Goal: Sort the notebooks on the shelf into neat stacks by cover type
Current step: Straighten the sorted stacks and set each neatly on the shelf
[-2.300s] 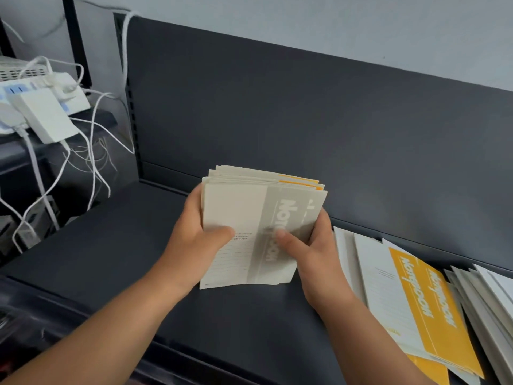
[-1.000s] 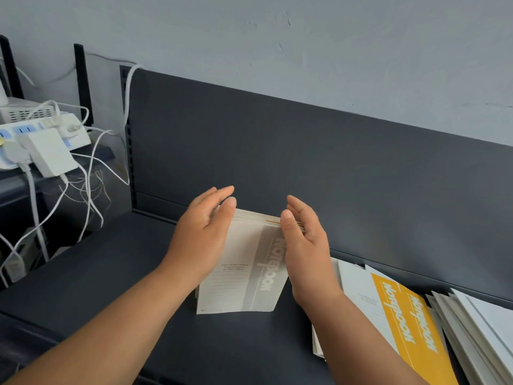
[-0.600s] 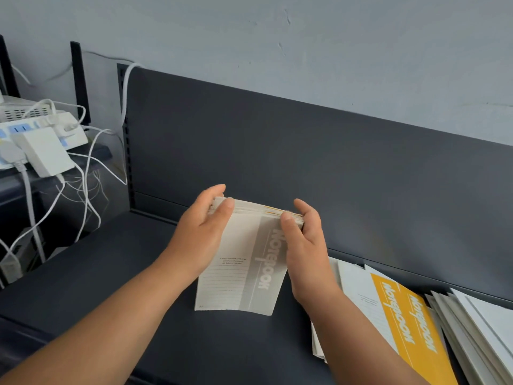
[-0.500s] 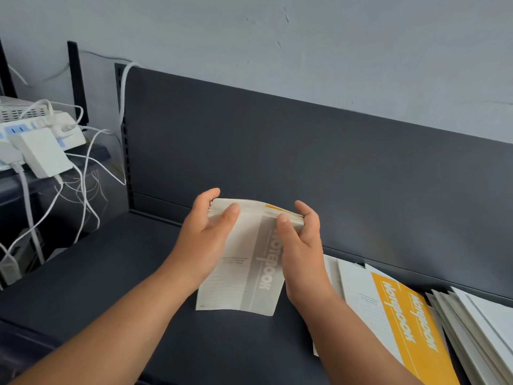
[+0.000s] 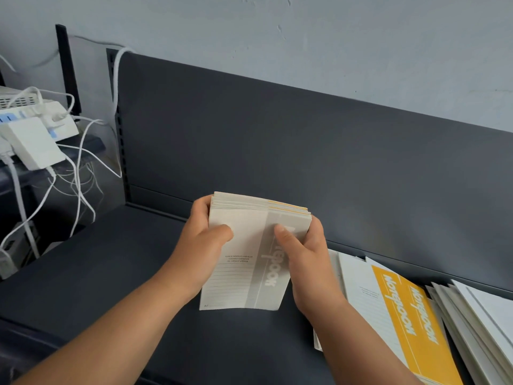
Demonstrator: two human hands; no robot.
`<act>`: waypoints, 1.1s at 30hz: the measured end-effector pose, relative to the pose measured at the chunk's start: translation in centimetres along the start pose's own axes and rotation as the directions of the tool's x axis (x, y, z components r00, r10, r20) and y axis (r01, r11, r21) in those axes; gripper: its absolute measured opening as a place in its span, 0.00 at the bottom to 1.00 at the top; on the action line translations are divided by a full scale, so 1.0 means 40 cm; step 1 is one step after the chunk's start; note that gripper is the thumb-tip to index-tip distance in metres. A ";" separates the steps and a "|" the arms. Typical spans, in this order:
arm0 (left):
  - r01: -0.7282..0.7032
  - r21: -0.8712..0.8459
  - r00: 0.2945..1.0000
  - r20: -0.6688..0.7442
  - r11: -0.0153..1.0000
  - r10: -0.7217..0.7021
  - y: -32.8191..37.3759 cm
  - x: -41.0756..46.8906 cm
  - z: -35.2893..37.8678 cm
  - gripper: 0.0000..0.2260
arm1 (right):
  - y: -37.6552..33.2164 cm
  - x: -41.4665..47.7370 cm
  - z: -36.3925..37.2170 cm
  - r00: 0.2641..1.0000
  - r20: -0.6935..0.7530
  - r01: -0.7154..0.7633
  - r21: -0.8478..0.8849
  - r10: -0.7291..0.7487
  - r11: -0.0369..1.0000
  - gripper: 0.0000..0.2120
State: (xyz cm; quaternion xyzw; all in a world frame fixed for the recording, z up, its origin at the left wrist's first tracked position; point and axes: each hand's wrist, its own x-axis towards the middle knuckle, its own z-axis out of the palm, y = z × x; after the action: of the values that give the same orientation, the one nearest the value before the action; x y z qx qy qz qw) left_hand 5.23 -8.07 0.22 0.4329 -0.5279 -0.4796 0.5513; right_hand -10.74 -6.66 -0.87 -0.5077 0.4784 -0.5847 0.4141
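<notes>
Item 1. Held stack of notebooks [image 5: 244, 276]: centre of the frame, stood on end over the dark shelf [image 5: 105, 276], top tilted toward the back panel [image 5: 277, 151]. The front cover is pale cream with a grey band and white lettering. Thin yellow edges show among the pale ones at the stack's upper right corner. Whether the lower edge touches the shelf cannot be told.

Item 2. Left hand [image 5: 200, 243]: clamped on the stack's left side, thumb across the front cover, fingers curled behind.

Item 3. Right hand [image 5: 305, 254]: clamped on the stack's right side, thumb pressed on the grey band, fingers wrapped round the back.

Item 4. Yellow-banded notebook [image 5: 410, 323]: lower right of the frame, lying flat on the shelf on top of other pale notebooks and partly under the right forearm.

Item 5. Fanned pale notebooks [image 5: 480, 323]: far right edge, lying overlapped just beside the yellow-banded notebook.

Item 6. White power adapter [image 5: 33, 143]: upper left of the frame, on a separate dark ledge, well apart from the notebooks, with white cables [image 5: 80, 168] trailing down from it.

Item 7. Grey wall [image 5: 333, 37]: behind the back panel, across the top of the frame.
</notes>
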 end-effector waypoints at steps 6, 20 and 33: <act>-0.003 0.005 0.999 0.049 1.000 0.003 0.000 0.000 0.000 0.22 | 0.013 0.007 -0.004 0.999 0.047 0.013 -0.042 -0.011 0.999 0.25; -0.043 0.126 0.997 0.063 0.991 0.035 0.005 0.010 -0.015 0.17 | 0.014 0.015 -0.010 0.999 -0.019 0.041 -0.116 -0.044 0.992 0.19; -0.025 0.275 0.998 0.070 0.961 0.005 0.004 0.028 -0.033 0.19 | 0.027 0.030 -0.014 0.997 -0.064 -0.057 -0.202 0.045 0.978 0.13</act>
State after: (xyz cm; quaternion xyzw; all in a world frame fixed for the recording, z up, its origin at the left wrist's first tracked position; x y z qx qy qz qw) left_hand 6.56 -9.20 0.48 0.4845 -0.6114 -0.4120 0.4709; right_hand -11.47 -7.95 -1.70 -0.5174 0.5607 -0.5365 0.3607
